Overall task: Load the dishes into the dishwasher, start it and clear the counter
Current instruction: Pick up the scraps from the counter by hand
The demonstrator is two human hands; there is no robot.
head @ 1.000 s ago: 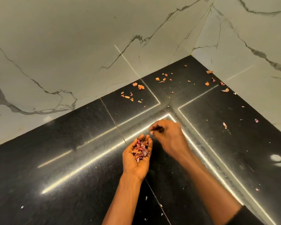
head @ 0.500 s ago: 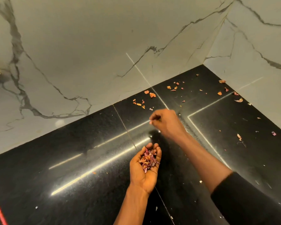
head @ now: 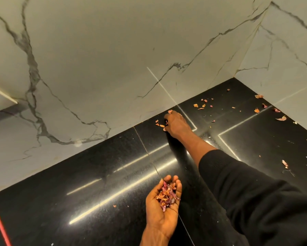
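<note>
The left hand, near and cupped palm-up, holds a heap of peels. The right hand reaches far across the black surface, fingers curled among loose scraps; I cannot tell whether it grips any.

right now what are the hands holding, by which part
The left hand cups a heap of dry pink and orange peel flakes in its upturned palm. Whether the right hand pinches a scrap cannot be told.

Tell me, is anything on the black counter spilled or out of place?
Yes. Small orange and pink scraps lie scattered on the black counter, mostly near the back corner. The left hand cups a pile of them; the right hand reaches among more.
</note>
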